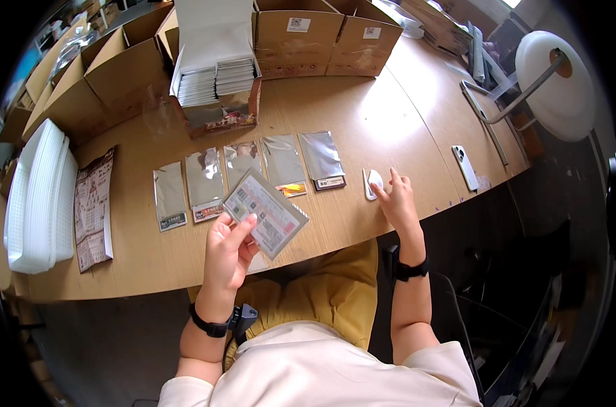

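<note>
My left hand [230, 247] pinches a flat, silver-edged printed packet [266, 216] by its lower left side, thumb on top, tilted above the table's front edge. My right hand [397, 198] is at a small white plastic tool [373, 184], possibly a letter-opener type cutter, lying on the table. Its fingers are apart, and the thumb is close to the tool; I cannot tell whether they touch. Beyond the held packet, several clear plastic sleeves lie in a row, among them a left one [169, 193] and a right one [323, 156], with coloured strips along their lower ends.
An open display box [216, 102] full of stacked flat packets stands at the back. Cardboard cartons [297, 44] line the far side. Stacked white baskets [40, 203] and a folded printed sheet [94, 210] are at left. A phone [465, 168] and a white round lamp [559, 88] are at right.
</note>
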Demonstrator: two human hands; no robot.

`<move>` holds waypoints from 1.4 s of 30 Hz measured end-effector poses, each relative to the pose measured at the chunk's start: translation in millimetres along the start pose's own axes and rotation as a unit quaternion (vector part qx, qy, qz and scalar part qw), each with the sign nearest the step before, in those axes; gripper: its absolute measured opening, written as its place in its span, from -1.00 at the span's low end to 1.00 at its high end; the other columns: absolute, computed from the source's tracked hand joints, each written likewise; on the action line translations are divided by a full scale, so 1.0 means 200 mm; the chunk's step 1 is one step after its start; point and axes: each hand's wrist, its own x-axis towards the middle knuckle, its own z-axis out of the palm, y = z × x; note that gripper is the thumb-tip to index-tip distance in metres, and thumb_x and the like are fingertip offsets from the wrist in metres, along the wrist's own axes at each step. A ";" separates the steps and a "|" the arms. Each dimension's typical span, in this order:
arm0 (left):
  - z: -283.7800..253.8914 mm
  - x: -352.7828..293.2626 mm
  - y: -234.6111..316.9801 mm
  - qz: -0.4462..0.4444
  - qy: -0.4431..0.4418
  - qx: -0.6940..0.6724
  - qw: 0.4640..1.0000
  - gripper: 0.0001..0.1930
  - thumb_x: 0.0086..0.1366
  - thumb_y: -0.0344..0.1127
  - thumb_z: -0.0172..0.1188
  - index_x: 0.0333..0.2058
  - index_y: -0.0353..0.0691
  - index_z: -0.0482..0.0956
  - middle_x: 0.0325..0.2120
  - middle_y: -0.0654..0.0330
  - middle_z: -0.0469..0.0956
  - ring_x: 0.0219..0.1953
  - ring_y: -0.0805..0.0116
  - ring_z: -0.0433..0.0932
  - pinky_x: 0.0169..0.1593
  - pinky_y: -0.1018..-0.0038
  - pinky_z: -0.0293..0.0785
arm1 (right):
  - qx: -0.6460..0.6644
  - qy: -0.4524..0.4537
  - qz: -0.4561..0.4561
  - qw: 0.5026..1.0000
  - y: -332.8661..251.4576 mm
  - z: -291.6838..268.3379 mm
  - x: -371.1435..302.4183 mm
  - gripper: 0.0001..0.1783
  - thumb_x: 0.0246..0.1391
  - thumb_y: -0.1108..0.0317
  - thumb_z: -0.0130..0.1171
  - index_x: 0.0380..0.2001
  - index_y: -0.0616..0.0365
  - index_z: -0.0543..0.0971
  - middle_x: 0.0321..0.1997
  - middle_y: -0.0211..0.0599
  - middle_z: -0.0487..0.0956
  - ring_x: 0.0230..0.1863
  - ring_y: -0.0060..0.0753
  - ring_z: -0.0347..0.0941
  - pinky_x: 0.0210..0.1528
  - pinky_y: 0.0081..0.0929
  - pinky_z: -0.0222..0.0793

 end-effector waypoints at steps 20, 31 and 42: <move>-0.09 -0.09 0.16 0.277 0.009 0.106 0.955 -0.80 0.10 -0.61 0.24 -0.27 -0.28 0.60 -0.30 0.22 0.62 -0.21 0.50 0.55 -0.12 0.57 0.42 | 0.122 -0.110 0.029 0.986 -0.03 0.00 0.15 -0.48 -0.34 0.42 0.37 -0.23 0.25 0.39 -0.45 -0.07 0.53 -0.45 -0.25 0.49 -0.40 -0.42 0.40; -0.06 -0.13 0.27 0.334 0.008 0.132 0.933 -0.67 0.15 -0.60 0.17 -0.07 -0.31 0.43 -0.17 0.13 0.56 -0.15 0.44 0.54 -0.04 0.51 0.45 | 0.500 -0.024 -0.038 0.865 -0.35 -0.28 0.00 -0.73 0.13 0.54 0.06 -0.07 0.28 0.43 -0.46 -0.27 0.54 -0.69 -0.70 0.33 -0.68 -0.76 0.23; 0.09 -0.16 0.31 0.360 0.170 -0.006 0.917 -0.84 0.19 -0.50 0.06 -0.23 -0.34 0.48 -0.30 0.22 0.54 -0.28 0.57 0.50 -0.15 0.59 0.42 | 0.478 -0.236 -0.268 0.803 -0.93 -0.17 -0.35 -0.76 0.04 0.72 0.02 -0.18 0.39 0.47 -0.31 -0.23 0.55 -0.45 -0.60 0.49 -0.48 -0.72 0.45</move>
